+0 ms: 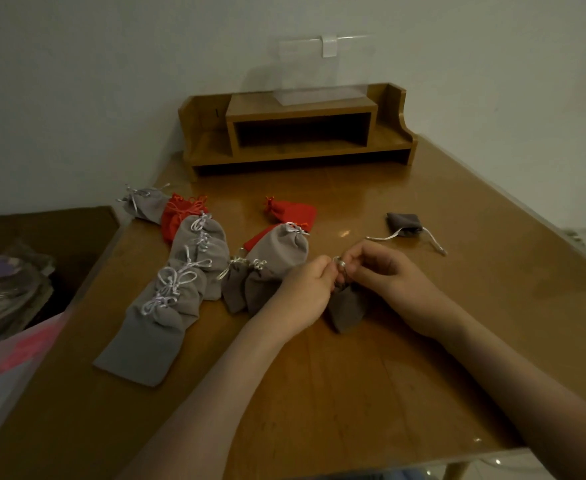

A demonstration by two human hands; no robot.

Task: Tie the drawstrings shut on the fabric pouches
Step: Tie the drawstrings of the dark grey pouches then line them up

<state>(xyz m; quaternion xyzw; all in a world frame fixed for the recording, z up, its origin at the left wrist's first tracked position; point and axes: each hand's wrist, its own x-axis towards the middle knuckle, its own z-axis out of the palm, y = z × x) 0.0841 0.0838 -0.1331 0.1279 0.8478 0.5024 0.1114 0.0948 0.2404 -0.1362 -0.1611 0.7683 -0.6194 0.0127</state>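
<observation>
A wooden table [423, 358] fills the frame, and tied grey and red pouches [187, 271] lie left of centre. At centre, the left hand [305, 289] and right hand [385, 271] each pinch the drawstring [340, 263] of a dark grey pouch [345, 313]. An untied pouch [404, 223] lies at upper right.

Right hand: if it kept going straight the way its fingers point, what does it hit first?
Most likely the left hand. The right hand points straight toward it. Both pinch the drawstring of the dark grey pouch, with their fingertips almost meeting. Depth is unclear from this one view.
</observation>
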